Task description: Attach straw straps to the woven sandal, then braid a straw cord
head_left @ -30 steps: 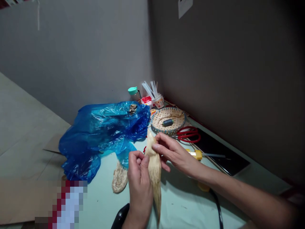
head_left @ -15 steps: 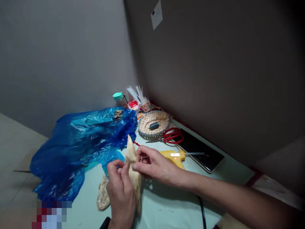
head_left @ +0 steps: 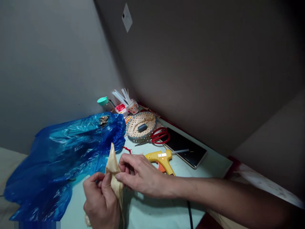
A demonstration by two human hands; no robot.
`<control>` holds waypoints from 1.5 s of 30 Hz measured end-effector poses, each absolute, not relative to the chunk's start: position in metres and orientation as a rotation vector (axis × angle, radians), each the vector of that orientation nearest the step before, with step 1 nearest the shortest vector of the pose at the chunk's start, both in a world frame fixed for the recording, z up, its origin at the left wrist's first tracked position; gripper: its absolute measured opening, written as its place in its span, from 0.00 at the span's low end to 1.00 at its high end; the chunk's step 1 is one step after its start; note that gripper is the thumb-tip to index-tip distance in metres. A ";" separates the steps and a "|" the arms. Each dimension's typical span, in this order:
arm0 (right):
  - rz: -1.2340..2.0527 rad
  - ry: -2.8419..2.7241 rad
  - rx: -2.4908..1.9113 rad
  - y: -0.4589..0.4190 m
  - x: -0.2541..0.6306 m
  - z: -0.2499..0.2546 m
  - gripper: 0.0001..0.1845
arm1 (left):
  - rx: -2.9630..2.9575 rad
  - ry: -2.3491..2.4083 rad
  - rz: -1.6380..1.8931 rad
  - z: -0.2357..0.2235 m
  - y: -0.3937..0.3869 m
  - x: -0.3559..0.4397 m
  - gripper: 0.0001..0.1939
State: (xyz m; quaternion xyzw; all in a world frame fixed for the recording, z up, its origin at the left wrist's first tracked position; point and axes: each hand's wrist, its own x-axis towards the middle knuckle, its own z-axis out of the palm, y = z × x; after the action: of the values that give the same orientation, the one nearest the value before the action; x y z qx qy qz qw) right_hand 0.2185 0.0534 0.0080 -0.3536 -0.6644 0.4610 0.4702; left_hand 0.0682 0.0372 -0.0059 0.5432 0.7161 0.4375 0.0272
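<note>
A pale, pointed dried husk (head_left: 112, 163), much like a corn husk, stands upright between my two hands over the table. My left hand (head_left: 101, 197) pinches its left side, thumb pressed on the front. From the right, my right hand (head_left: 140, 173) grips the same husk at about that height, thumb in front and fingers curled behind. The husk's lower end runs down beside my left hand. Just past my right hand lies a yellow glue gun (head_left: 158, 156) with a clear stick in its back. A short red twisted cord (head_left: 127, 149) rests beyond the husk's tip.
Blue plastic bags (head_left: 54, 159) cover the table's left side. Farther back are a woven basket (head_left: 135, 122) holding a dark spool, red-handled scissors (head_left: 160, 136), a black phone (head_left: 187, 148), a cup of glue sticks (head_left: 133, 108) and a teal-lidded jar (head_left: 103, 101). A black cable (head_left: 190, 214) hangs down front.
The view has swung to the right, so everything sits farther left. Both hands keep hold of the husk, with little change in their grip. The coiled pale strip is now mostly hidden behind my left hand.
</note>
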 end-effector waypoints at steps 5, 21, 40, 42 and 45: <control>1.181 -1.589 -0.821 0.057 0.223 0.008 0.11 | 1.630 2.006 1.432 -0.007 0.034 0.070 0.11; 1.408 -1.452 -0.762 0.066 0.226 0.001 0.13 | 1.721 1.854 1.520 -0.005 0.039 0.071 0.06; 0.414 -1.928 -1.301 -0.045 0.327 -0.070 0.21 | 1.711 1.933 1.458 -0.006 0.042 0.065 0.10; 0.371 -1.958 -1.287 -0.047 0.327 -0.072 0.24 | 1.709 1.940 1.446 -0.007 0.043 0.065 0.10; 0.297 -2.006 -1.238 -0.047 0.328 -0.069 0.26 | 1.697 1.953 1.433 -0.008 0.045 0.065 0.11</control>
State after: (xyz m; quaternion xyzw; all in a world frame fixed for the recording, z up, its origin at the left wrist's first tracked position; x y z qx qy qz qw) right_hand 0.3276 -0.0474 -0.0691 -0.4835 -0.7831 0.1158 0.3736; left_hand 0.0650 0.0445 -0.0077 0.5714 0.6574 0.4826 0.0918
